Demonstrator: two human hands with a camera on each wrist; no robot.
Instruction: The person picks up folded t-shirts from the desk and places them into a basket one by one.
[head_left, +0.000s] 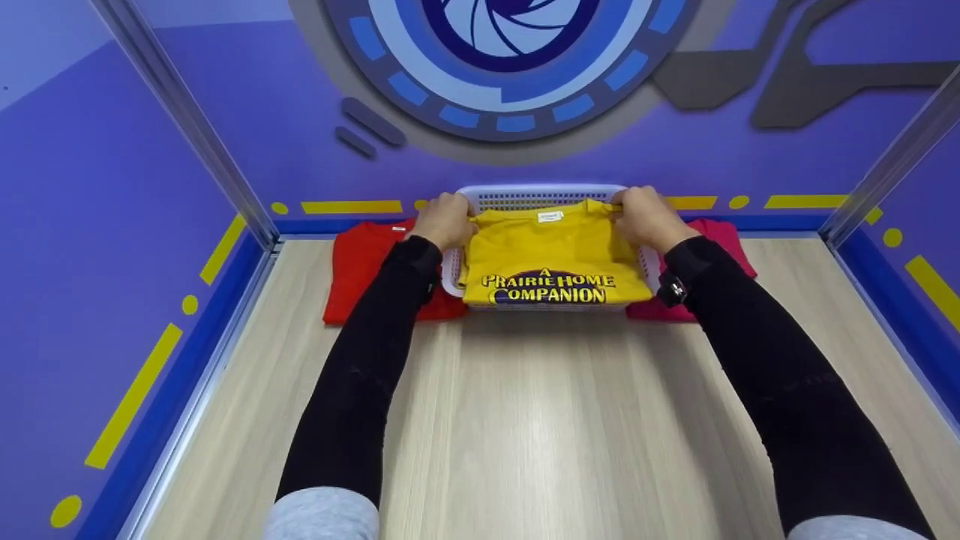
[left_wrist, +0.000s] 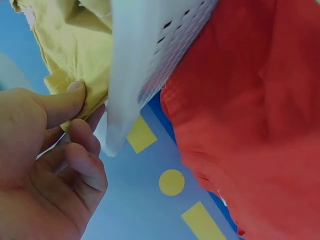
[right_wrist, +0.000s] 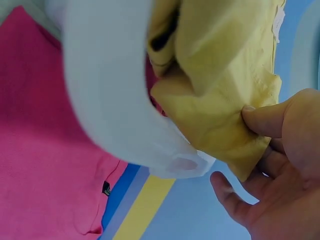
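A folded yellow T-shirt with dark printed lettering lies over a white plastic basket, its collar label toward the back wall. My left hand pinches the shirt's far left corner; in the left wrist view the thumb presses the cloth against the fingers beside the basket rim. At the far right corner my right hand pinches the same shirt, thumb on top in the right wrist view. How deep the shirt sits in the basket is hidden.
Left of the basket lies a folded red shirt, and a pink shirt lies on its right. Blue-purple panels enclose the wooden table at the back and both sides. The basket stands close to the back panel.
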